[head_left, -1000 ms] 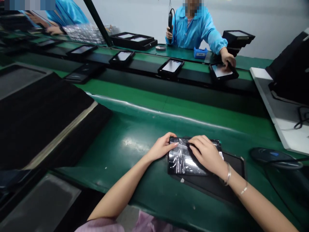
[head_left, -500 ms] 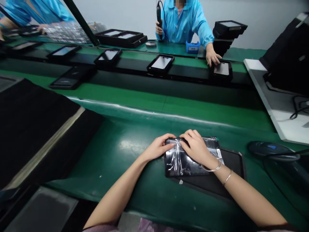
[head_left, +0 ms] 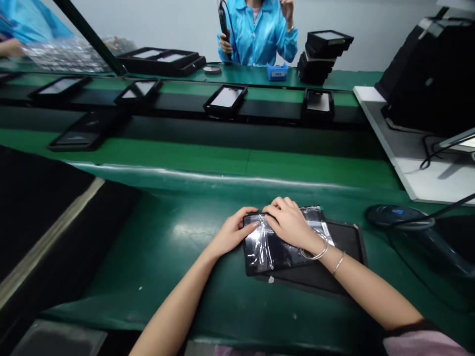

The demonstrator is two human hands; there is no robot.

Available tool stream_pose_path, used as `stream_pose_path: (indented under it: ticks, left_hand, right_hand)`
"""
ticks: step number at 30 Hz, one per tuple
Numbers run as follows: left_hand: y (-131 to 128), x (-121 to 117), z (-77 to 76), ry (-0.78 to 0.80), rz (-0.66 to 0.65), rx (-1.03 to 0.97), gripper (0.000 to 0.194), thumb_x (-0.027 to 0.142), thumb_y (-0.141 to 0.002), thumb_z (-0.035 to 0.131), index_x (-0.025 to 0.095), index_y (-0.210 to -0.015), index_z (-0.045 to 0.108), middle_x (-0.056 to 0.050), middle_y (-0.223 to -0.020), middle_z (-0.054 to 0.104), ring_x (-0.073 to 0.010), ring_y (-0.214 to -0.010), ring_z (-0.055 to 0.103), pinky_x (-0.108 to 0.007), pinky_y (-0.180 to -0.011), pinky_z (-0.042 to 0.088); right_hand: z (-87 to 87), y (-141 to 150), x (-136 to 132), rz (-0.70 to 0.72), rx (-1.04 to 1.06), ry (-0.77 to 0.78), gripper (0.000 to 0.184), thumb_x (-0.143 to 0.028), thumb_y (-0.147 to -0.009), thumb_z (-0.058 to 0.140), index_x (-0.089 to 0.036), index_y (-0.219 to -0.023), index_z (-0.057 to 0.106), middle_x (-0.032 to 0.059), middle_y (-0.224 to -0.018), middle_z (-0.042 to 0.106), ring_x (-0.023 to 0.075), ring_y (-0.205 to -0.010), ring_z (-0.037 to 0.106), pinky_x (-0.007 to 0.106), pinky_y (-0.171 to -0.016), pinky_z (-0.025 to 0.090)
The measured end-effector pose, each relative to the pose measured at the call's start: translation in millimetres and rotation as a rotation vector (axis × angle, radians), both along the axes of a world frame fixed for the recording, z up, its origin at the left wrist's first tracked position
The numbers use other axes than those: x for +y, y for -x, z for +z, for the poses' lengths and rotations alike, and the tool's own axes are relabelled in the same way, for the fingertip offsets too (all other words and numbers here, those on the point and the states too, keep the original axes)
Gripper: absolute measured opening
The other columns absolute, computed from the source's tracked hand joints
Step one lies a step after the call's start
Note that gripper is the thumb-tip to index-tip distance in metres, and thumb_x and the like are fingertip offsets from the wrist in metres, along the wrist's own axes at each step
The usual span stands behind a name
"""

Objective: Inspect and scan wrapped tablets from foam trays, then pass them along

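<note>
A flat black screen panel [head_left: 276, 257] with wrinkled, shiny clear film on it lies tilted partly over a black tray [head_left: 345, 242]. My left hand [head_left: 235, 230] grips the panel's far left corner, thumb on top and fingers at the far edge. Across the panel's upper middle rests my right hand [head_left: 287, 220], its fingers bent and closed at the film near the far edge. Its palm hides part of the panel, and its fingertips are only partly seen. A white label [head_left: 326, 230] shows at the panel's right end.
A barcode scanner [head_left: 401, 217] with a cable lies to the right. Beyond the bench, a belt [head_left: 178, 106] carries several black trays with screens. A co-worker [head_left: 256, 34] in blue holds a black handheld tool [head_left: 223, 24]. A black-covered box [head_left: 55, 222] stands at left.
The camera view has shifted, so the bench things appear farther left. My hands keep nearly the same hold on the panel. The co-worker's free hand has lifted off a tray.
</note>
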State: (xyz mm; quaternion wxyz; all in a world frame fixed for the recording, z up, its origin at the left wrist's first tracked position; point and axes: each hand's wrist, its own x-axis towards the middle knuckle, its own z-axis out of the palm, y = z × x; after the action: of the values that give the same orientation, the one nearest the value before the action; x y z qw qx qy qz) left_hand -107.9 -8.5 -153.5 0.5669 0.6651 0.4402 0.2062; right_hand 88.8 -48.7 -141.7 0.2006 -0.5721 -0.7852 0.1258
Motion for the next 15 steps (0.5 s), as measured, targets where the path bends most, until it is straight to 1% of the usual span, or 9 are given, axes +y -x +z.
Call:
stream_pose_path:
  ticks: [6, 9, 12, 15]
  left_hand:
    - [-1.4, -2.5, -2.5, 0.026, 0.041, -0.005, 0.046, 0.041, -0.079, 0.064, 0.019, -0.117, 0.053, -0.002, -0.088, 0.061, -0.0141, -0.067, 0.053, -0.026, -0.062, 0.042]
    - [-2.5, -5.4, -2.3, 0.056, 0.074, -0.02, 0.053, 0.042, -0.079, 0.064, 0.017, -0.122, 0.047, -0.003, -0.089, 0.062, -0.0154, -0.071, 0.057, -0.026, -0.064, 0.045]
    - [-0.7, -11.8, -0.5, 0.058, 0.155, -0.013, 0.054, 0.046, -0.082, 0.057, 0.017, -0.126, 0.042, 0.001, -0.078, 0.058, -0.0151, -0.067, 0.056, -0.026, -0.062, 0.045]
    - [4.8, -24.7, 1.8, 0.056, 0.23, 0.032, 0.05, 0.05, -0.086, 0.048, 0.016, -0.122, 0.046, 0.004, -0.067, 0.051, -0.0147, -0.058, 0.053, -0.026, -0.056, 0.044]
  right_hand:
    - [1.1, 0.8, -0.8, -0.007, -0.005, 0.004, 0.021, -0.026, -0.095, 0.045, -0.019, -0.102, 0.064, 0.0067, -0.098, 0.058, 0.0226, -0.09, 0.047, 0.036, -0.078, 0.037]
    - [1.0, 0.1, -0.4, -0.001, -0.005, 0.007, 0.022, -0.026, -0.096, 0.045, -0.019, -0.103, 0.064, 0.0069, -0.099, 0.059, 0.0227, -0.09, 0.047, 0.036, -0.078, 0.037]
    - [0.1, -0.7, -0.2, 0.005, -0.007, 0.008, 0.022, -0.026, -0.096, 0.045, -0.019, -0.104, 0.064, 0.0071, -0.1, 0.059, 0.0227, -0.09, 0.047, 0.036, -0.078, 0.037]
    - [-0.8, -0.9, 0.0, 0.006, -0.008, 0.012, 0.022, -0.026, -0.096, 0.045, -0.02, -0.104, 0.064, 0.0071, -0.1, 0.059, 0.0226, -0.09, 0.046, 0.036, -0.078, 0.036]
